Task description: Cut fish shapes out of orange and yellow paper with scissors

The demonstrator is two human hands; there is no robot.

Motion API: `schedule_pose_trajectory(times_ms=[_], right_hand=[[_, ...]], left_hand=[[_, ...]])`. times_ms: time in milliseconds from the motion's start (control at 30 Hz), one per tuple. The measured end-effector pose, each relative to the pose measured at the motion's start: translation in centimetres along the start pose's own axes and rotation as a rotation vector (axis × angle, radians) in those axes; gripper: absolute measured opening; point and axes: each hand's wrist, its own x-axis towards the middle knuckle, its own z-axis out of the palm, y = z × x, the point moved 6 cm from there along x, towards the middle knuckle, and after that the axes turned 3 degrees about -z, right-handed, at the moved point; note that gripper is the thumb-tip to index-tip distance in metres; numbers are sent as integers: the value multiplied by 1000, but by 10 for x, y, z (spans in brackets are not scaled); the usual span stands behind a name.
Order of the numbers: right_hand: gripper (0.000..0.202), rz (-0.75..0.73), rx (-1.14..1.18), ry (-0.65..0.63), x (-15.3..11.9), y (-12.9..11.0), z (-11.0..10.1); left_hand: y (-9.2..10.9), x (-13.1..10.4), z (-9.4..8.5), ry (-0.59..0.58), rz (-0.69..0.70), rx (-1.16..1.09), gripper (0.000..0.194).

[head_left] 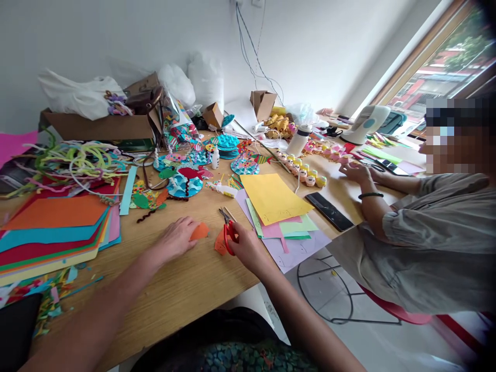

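Note:
My left hand rests low over the wooden table, its fingers closed at the edge of a small rounded orange paper piece. In my right hand is a pair of scissors with red handles, its blades pointing away from me. Another orange paper scrap lies beside the scissors' handles, partly covered by them. A thin stick lies just past the blades. Beyond my hands a white glue bottle lies on its side.
Stacked coloured paper fills the left, below fuzzy pipe cleaners. Yellow paper tops sheets overhanging the table's edge. A black phone lies right of it. Blue paper crafts stand ahead. A co-worker sits at right.

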Motion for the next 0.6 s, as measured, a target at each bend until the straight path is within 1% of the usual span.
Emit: schedule_pose_trajectory(times_ms=[33,100,233,333,467,600], right_hand=[[10,11,144,-5,5,0,3],[10,9,255,-27,14,-3,9],[12,21,355,-42,31,-7,21],[12,49,415,-42,41,-6,28],[13,93,503,-55,50,-5,36],[14,108,625,-48,51,-13,39]], left_hand=[[0,1,0,0,-4,-6,39],[0,3,-1,3,-10,-26,35],[-3,5,0,31,-43,-97,27],[-7,5,1,80,-81,-193,25],[-12,5,-1,175,-139,-398,23],[-17,3,-9,288,-231,-690,16]])
